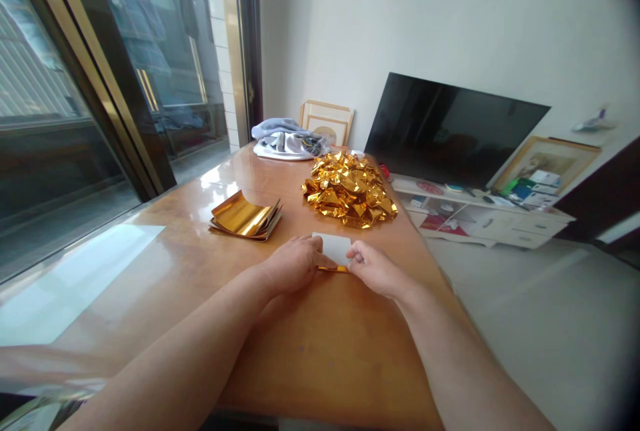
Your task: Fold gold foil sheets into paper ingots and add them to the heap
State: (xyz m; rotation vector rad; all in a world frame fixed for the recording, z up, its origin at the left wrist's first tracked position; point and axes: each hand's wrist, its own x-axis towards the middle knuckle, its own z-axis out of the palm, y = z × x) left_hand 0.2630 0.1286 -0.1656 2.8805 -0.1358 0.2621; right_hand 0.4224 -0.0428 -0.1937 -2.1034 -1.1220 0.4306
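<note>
1. Glossy wooden table point(320, 358) stretches away from the person, with a grey cloth bundle point(287, 140) at its far end.
2. Toward the near edge, a white card point(333, 248) sits with a strip of gold foil point(333, 269) along its near side.
3. Left hand point(295, 264) and right hand point(375, 270) are clamped on the card and foil from either end, just apart.
4. Stacked gold foil sheets point(245, 216) lie near the table's left edge; crumpled gold foil point(349, 190) is heaped just beyond the card.
</note>
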